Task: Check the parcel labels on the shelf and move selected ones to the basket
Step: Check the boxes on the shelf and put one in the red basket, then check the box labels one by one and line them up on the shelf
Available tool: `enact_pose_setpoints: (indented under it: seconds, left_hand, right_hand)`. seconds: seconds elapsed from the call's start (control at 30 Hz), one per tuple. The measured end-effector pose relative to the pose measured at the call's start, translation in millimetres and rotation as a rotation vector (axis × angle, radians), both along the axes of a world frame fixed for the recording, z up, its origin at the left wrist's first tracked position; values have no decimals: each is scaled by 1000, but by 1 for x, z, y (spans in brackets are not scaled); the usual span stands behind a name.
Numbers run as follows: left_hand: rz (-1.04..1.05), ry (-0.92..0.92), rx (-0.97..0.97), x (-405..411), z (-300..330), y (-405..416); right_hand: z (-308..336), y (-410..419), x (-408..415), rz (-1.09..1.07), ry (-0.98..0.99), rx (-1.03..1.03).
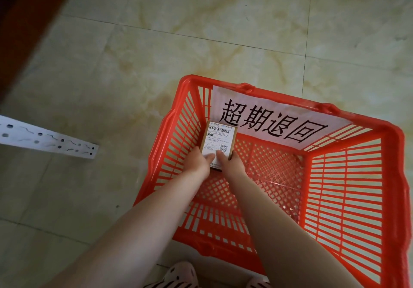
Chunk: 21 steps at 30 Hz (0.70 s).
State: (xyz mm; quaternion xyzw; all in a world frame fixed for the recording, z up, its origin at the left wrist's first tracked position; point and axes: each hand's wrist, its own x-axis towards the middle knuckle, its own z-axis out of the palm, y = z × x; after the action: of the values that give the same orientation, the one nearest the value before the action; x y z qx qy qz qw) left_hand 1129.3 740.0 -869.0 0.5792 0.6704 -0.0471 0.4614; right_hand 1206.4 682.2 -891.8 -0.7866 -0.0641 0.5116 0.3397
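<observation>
Shelf upright: a white perforated metal strip [48, 141] lies across the floor at the left, well apart from the basket.
Left hand: the left hand [199, 160] reaches down into the basket, thumb curled onto the label, grasping the parcel's near left edge.
Parcel: a small brown cardboard parcel [218, 145] with a white barcode label sits low inside the basket's left part, near the left wall.
Right hand: the right hand [230, 163] grips the parcel's near right corner, thumb on the label.
Basket: a red slatted plastic basket [335, 198] stands on the floor; a white paper sign [268, 120] with black characters hangs on its far wall.
Shoes: pale perforated shoes [176, 275] show at the bottom edge.
Floor: glossy beige marbled tiles [134, 53].
</observation>
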Motion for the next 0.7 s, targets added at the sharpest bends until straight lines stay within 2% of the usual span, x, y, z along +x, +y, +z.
enact_pose_setpoints:
  seconds: [0.3,0.43,0.6,0.7]
  left_hand:
    - [100,-19,-59,0,3,-2]
    - [187,32,-112,-1,15,-9]
    - [244,12,-188,-13,76,-25]
    - [310,-76,-215,-32,132,-35]
  right_hand:
    - [3,1,3,40,-6,-27]
    - [19,-5,3,32,-15,-126]
    - [73,-25,-5,-27,-25,-225]
    - [134,-37,-14,-78,6,-164]
